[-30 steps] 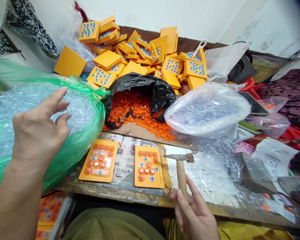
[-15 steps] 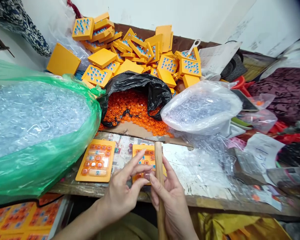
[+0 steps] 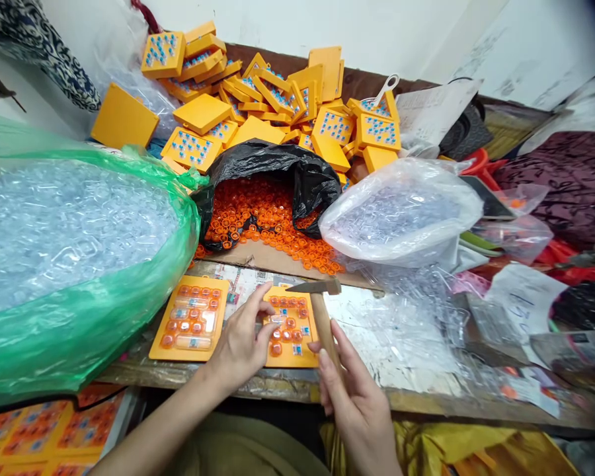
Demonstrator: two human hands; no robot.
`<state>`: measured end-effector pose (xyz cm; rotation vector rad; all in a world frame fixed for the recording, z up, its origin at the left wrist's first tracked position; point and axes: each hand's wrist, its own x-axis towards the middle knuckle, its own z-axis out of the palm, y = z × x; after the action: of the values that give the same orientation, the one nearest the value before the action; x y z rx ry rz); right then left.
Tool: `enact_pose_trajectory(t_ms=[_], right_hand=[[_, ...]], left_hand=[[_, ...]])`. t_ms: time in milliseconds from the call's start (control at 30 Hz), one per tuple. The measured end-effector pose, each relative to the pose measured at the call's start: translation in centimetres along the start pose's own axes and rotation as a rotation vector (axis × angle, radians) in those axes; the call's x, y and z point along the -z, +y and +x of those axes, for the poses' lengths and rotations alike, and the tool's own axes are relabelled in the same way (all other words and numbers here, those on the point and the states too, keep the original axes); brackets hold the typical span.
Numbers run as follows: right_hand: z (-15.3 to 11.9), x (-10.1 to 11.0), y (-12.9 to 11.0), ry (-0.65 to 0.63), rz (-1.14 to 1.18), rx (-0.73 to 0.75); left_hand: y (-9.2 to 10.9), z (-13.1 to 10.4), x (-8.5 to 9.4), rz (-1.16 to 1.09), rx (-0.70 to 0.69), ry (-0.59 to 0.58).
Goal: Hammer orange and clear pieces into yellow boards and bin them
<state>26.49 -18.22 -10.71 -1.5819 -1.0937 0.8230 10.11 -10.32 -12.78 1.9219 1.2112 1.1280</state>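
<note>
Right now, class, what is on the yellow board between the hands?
Round orange caps and small blue patches show on the yellow board. The left hand hides part of its left side; the hammer hides part of its upper right.

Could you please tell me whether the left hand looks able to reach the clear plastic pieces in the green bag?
Probably yes: the green bag lies open to the left of the left hand, its clear plastic pieces exposed on top.

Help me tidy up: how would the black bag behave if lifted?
The black bag would probably sag, its plastic being crumpled. More orange pieces would likely spill, since many lie outside its open mouth.
</note>
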Motion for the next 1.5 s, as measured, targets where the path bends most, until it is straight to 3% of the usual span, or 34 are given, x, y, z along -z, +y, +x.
enact_pose_trajectory(t_ms=[167,300,500,700,933,1100,1300,1400,1500], right_hand=[[-0.6,2.9,0.8,-0.202,-0.373,0.336],[-1.2,3.2,1.1,-0.326,-0.485,0.422],[-1.0,3.0,1.5,-0.296,-0.479,0.436],[-1.1,3.0,1.9,-0.236,-0.439,0.478],[-0.8,3.0,1.0,-0.335,-0.536,0.501],[-0.9,3.1,0.6,-0.207,-0.469,0.561],[-1.0,3.2,1.3,-0.315,-0.565,0.455],[-0.6,3.4,1.9,-0.225,-0.446,0.341],[0.9,3.6,2.8,-0.056,-0.310,0.075]], left_hand=[[-0.5,0.8,-0.1,0.044,0.073,-0.120],[-0.7,0.7,0.1,0.080,0.059,-0.157],[-0.6,1.4,0.3,0.105,0.007,-0.233],[-0.6,1.5,0.6,0.002,0.080,-0.272],[-0.4,1.7,1.0,0.015,0.123,-0.329],[-0.2,1.9,1.0,0.065,0.106,-0.350],[-0.1,2.0,0.9,0.112,0.095,-0.361],[-0.1,2.1,1.0,0.100,0.123,-0.365],[-0.4,1.8,0.9,0.051,0.138,-0.334]])
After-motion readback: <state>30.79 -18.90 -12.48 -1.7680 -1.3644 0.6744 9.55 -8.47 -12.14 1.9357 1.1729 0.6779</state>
